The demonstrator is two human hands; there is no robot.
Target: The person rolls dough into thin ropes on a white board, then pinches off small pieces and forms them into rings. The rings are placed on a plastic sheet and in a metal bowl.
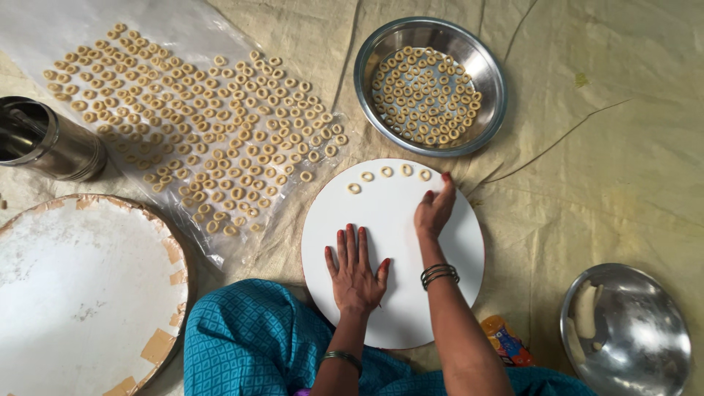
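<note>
Dough rings (386, 173) on round board (455, 249)

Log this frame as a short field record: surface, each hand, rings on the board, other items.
Surface: white round board on a cloth-covered floor
Left hand: flat on the board, fingers spread
Right hand: fingertips at the board's upper edge, beside the last dough ring
Rings on board: five, in an arc
Steel bowl: holds many rings
Plastic sheet: rows of rings
Second steel bowl: dough pieces

Free room and obstacles: the board (455, 249) lies bare right of both hands; dough rings (386, 173) line its far edge, a steel bowl (493, 70) beyond, ring-covered sheet (44, 29) left.
</note>
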